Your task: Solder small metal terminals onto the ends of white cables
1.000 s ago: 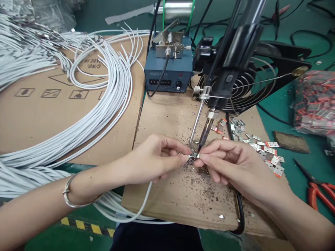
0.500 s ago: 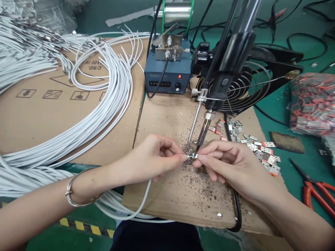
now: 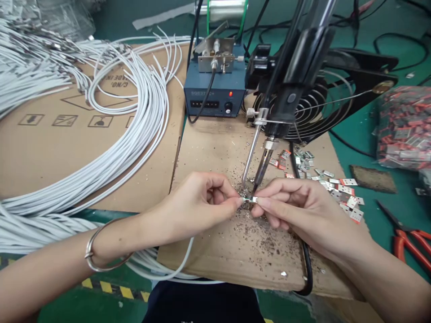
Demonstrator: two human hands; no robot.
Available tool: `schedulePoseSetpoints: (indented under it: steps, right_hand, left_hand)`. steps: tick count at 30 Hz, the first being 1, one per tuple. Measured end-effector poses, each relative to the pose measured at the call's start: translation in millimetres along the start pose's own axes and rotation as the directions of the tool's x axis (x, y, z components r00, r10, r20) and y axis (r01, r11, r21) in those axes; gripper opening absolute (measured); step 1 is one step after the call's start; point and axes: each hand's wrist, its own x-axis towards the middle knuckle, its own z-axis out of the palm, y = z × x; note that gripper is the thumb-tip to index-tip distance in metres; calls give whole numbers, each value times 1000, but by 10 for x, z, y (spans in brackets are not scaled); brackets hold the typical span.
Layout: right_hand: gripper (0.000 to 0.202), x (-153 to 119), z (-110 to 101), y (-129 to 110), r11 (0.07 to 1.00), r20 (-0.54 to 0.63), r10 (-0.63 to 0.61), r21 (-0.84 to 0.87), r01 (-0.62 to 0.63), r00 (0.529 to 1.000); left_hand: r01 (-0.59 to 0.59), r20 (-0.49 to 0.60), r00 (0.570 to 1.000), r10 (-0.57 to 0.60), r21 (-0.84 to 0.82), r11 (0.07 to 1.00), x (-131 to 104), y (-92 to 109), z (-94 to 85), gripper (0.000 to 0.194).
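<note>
The left hand [image 3: 198,204] pinches one thin white round cable [image 3: 189,251] near its end. The right hand [image 3: 299,206] pinches one small silver metal connector [image 3: 254,199], which protrudes leftward from its fingertips, just under one black-handled soldering iron [image 3: 263,168]. One red-handled pair of pliers [image 3: 406,237] and one flat brown pad [image 3: 373,178] lie farther right.

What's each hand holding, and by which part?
Left hand: white cable, pinched near its tip. Right hand: small metal plug, partly hidden, pinched at the end away from the cable.
</note>
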Motion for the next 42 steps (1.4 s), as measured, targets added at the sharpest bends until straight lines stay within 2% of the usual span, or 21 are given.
schedulePoseSetpoints:
  steps: [16, 24, 33, 42]
  right_hand:
    - [8, -19, 29, -30, 998, -52, -22, -54, 20, 998]
    - [7, 18, 31, -36, 987, -49, -33, -158, 25, 998]
    - [11, 25, 58, -68, 988, -43, -25, -153, 18, 999]
    - [18, 30, 63, -82, 989, -41, -19, -148, 12, 999]
  left_hand:
    - [3, 0, 1000, -3, 41, 999, -3, 6, -1, 12]
    - [3, -11, 1000, -2, 81, 997, 14, -27, 0, 11]
    - [-72, 19, 997, 70, 170, 983, -11, -77, -18, 12]
    - [-100, 31, 995, 97, 174, 980, -23, -96, -27, 13]
